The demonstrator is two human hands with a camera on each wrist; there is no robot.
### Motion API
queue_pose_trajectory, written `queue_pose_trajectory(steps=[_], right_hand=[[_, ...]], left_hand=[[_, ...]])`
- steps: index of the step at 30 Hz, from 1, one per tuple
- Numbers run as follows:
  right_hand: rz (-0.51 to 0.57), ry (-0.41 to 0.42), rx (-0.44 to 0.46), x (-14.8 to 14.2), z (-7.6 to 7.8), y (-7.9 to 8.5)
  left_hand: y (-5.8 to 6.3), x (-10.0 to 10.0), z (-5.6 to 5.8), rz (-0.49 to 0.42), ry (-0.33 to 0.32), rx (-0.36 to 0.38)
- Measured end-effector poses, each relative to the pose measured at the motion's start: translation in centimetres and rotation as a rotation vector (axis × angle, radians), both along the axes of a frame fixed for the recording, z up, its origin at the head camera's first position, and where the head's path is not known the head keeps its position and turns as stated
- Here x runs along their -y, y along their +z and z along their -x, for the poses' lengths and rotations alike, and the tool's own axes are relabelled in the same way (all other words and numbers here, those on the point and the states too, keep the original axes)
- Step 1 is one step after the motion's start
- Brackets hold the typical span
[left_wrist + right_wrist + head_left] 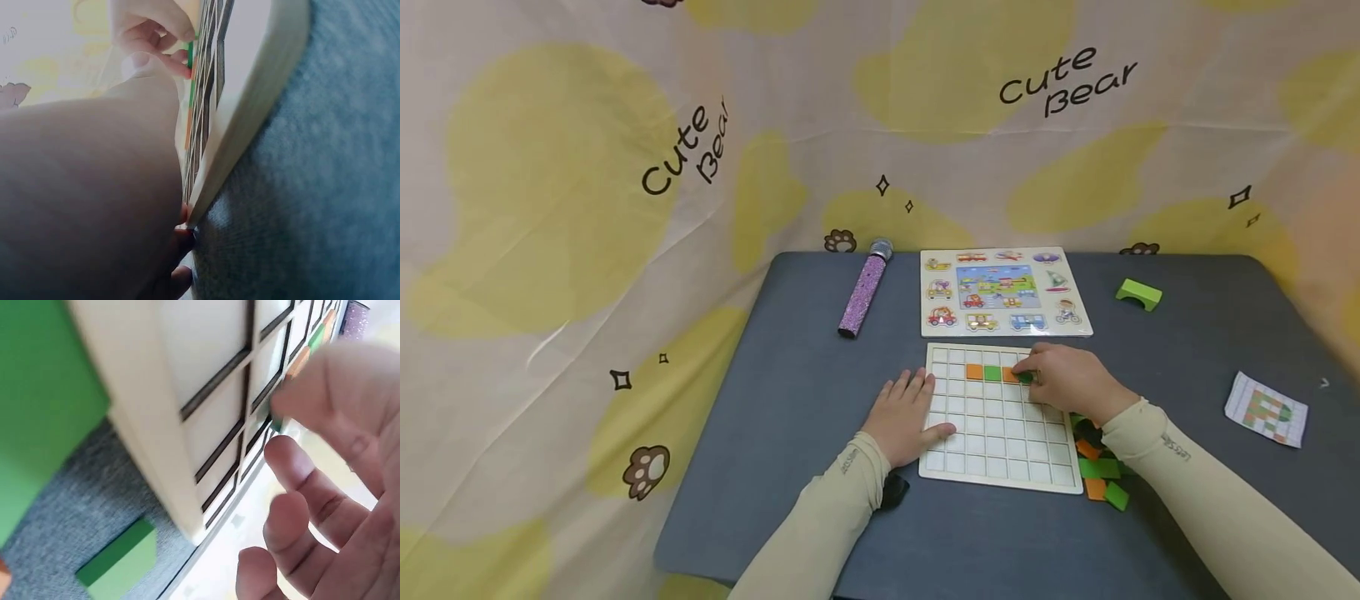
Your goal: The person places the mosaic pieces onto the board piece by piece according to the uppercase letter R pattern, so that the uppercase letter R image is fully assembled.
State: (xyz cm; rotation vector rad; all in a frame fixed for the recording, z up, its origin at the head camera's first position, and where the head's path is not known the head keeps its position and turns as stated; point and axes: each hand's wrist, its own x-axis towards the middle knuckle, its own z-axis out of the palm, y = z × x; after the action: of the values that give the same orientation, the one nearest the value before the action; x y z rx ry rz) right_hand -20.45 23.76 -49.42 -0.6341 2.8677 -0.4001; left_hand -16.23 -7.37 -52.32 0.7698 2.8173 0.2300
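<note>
A white grid board (pixel 985 429) lies on the table, with a row of orange tile (pixel 974 372), green tile (pixel 992 373) and another orange tile (pixel 1010 375) in its upper part. My left hand (pixel 904 417) rests with fingers spread on the board's left edge. Over the upper right of the grid, my right hand (pixel 1071 379) pinches a green tile (pixel 275 420) between thumb and index finger, at the right end of the row. The other fingers are loosely bent in the right wrist view. Whether this tile sits fully in its cell, I cannot tell.
Loose green and orange tiles (pixel 1095 489) lie right of the board, partly under my right forearm. A vehicle picture puzzle (pixel 1000 327) lies behind the board, a purple glittery microphone (pixel 863 296) to its left. Rightward are a green arched block (pixel 1139 293) and a pattern card (pixel 1267 410).
</note>
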Motion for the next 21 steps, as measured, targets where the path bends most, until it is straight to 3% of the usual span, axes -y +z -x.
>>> queue_pose_trajectory(steps=[7, 12, 18, 21], right_hand=[[0.018, -0.027, 0.034, -0.47, -0.23, -0.1], [0.027, -0.04, 0.006, -0.81, -0.36, -0.52], [0.046, 0.038, -0.033, -0.93, -0.59, -0.12], [0.071, 0.03, -0.027, -0.88, -0.92, 0.18]], left_hand=[[-1.04, -0.03, 0.29, -0.007, -0.003, -0.019], [-0.89, -0.38, 0.26, -0.004, -0.011, -0.021], [-0.35, -0.44, 0.16, -0.006, -0.019, -0.013], [-0.4, -0.2, 0.13, -0.009, -0.015, -0.014]])
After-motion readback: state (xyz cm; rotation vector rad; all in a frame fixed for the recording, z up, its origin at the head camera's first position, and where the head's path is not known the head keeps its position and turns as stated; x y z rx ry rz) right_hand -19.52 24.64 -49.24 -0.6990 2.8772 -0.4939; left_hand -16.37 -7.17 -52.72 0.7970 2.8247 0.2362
